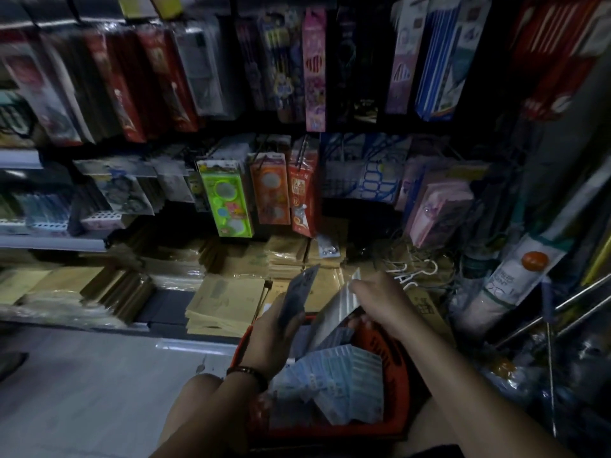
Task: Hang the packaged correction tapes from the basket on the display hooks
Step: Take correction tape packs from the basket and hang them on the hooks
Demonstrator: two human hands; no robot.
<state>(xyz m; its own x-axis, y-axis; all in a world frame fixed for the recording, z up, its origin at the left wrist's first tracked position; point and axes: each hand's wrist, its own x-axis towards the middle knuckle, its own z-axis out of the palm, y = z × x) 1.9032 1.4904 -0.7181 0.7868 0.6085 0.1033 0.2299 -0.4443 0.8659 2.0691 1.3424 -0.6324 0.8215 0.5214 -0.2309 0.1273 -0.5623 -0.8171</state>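
A red basket (395, 355) sits on the floor between my knees, with several pale blue packaged correction tapes (344, 381) fanned out inside. My left hand (269, 338) holds one flat dark package (299, 294) tilted upright above the basket's left rim. My right hand (380, 300) grips the top of a stack of silvery packages (337, 312) leaning in the basket's far side. Display hooks (304, 153) carry hanging packs on the rack ahead.
Green (228, 201), orange (271, 190) and red (302, 196) hanging packs fill the middle row. Piles of brown envelopes (228, 302) lie on the bottom shelf. Loose wire hooks (406, 259) lie tangled at right. Metal rods (562, 305) slant at far right. Pale floor (82, 385) lies left.
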